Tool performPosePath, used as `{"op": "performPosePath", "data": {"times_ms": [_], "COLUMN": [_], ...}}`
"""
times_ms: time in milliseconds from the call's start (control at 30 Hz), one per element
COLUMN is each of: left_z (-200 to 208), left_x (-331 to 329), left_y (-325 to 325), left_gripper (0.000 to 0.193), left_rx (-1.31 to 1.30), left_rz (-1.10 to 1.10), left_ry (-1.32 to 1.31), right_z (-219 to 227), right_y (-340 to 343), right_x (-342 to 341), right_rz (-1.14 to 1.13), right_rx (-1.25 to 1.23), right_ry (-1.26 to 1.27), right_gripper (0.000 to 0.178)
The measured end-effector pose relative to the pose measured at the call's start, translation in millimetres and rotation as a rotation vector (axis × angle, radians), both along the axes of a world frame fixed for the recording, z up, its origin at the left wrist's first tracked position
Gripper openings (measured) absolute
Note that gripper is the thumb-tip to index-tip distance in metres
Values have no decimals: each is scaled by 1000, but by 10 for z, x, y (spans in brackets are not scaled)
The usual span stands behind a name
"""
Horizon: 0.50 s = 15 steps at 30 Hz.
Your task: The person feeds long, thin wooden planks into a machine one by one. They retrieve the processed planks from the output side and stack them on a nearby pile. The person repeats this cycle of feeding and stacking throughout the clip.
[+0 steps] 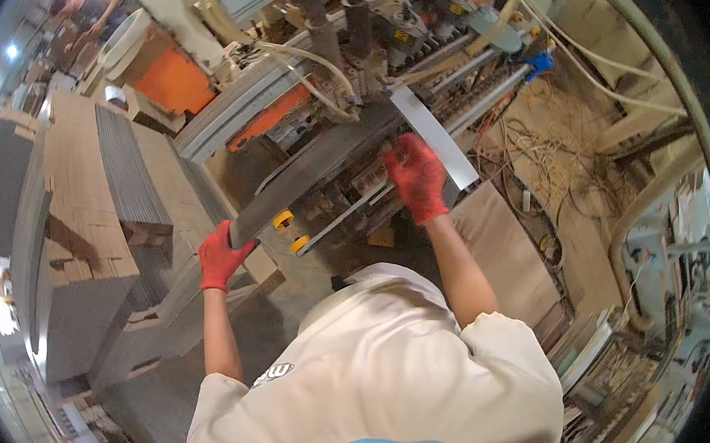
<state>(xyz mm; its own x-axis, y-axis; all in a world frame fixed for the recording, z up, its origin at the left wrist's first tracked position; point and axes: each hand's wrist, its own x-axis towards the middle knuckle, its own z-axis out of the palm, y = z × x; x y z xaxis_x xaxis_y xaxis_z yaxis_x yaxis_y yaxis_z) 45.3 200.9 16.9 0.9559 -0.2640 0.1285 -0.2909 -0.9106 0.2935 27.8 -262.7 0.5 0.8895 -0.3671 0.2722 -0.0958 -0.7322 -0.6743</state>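
1. Feeding a long grey panel [317,171] into the machine [372,44]; near end gripped by left hand [222,256], fingers closed.
2. Right hand [417,176] pressed flat on far part, fingers spread.
3. Next: probably steady, level push.
4. Stacked panels [112,172] left; cluttered workshop floor [564,182] right.

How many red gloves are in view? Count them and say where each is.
2. The left hand's red glove grips the near end of the long grey panel; the right hand's red glove presses on the panel's far end at the machine. None looks hidden.
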Motion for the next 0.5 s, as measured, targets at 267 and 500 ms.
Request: {"op": "performPosePath", "data": {"times_ms": [267, 500], "left_z": [66, 171], "left_x": [623, 832], "left_y": [-10, -109], "left_gripper": [45, 41], "left_rx": [54, 56], "left_rz": [16, 3], "left_ry": [14, 78], "right_z": [53, 183], "right_y": [-829, -708], "right_x": [-464, -758], "right_rz": [-206, -135], "right_rx": [-242, -63], "right_ry": [196, 119], "right_gripper": [62, 63]}}
